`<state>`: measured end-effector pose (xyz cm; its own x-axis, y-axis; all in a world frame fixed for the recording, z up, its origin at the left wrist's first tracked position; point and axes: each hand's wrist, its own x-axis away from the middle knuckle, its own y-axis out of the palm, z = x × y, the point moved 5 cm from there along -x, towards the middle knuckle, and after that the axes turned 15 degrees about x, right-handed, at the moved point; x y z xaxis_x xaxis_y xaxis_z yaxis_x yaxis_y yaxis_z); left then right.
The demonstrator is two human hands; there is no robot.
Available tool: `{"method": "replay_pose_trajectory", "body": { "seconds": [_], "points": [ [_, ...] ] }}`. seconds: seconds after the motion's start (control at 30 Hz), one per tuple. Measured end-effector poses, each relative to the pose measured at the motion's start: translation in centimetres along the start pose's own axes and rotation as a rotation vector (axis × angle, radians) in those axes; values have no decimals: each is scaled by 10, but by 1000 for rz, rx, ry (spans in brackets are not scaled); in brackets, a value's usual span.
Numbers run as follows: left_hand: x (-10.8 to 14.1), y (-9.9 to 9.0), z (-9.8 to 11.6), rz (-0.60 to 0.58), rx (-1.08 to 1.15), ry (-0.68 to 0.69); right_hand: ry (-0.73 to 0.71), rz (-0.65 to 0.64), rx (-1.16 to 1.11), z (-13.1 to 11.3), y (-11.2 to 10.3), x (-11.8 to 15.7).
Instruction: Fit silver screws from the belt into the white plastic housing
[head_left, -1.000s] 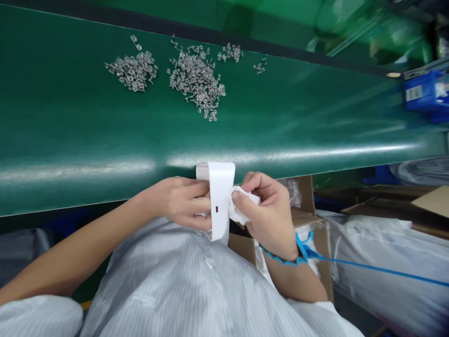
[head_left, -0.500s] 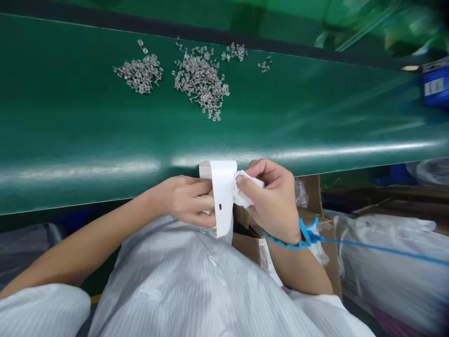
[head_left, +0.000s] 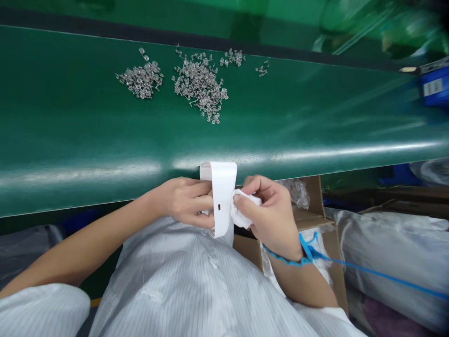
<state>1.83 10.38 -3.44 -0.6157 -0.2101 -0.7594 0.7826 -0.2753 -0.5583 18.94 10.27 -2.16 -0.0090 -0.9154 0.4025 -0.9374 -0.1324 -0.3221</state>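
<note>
A white plastic housing (head_left: 223,187), shaped like a curved band with a small dark slot, is held upright in front of my body at the table edge. My left hand (head_left: 189,201) grips it from the left, with fingertips hidden inside the housing. On the other side, my right hand (head_left: 271,210) pinches a crumpled white cloth (head_left: 242,213) against the housing's right face. A blue wrist strap (head_left: 287,260) with a cord circles my right wrist.
Several piles of small metal-and-clear parts (head_left: 201,86) lie on the green tabletop (head_left: 298,117). A blue box (head_left: 437,86) sits at the far right. Below the table edge on the right are an open cardboard box (head_left: 314,192) and plastic-covered goods (head_left: 393,252).
My right hand has slid down along the housing with the cloth, toward my body. My left hand and the housing stay nearly still.
</note>
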Motion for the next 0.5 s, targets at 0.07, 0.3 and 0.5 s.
{"method": "replay_pose_trajectory", "body": {
  "seconds": [0.07, 0.3, 0.5],
  "points": [
    [1, 1, 1, -3, -36, 28, -12, 34, 8, -1, -2, -2],
    [0, 1, 1, 8, -37, -45, 26, 14, 34, -4, -1, -3],
    [4, 2, 3, 2, -81, 31, 51, 9, -31, -2, -1, 1]
  ]
}}
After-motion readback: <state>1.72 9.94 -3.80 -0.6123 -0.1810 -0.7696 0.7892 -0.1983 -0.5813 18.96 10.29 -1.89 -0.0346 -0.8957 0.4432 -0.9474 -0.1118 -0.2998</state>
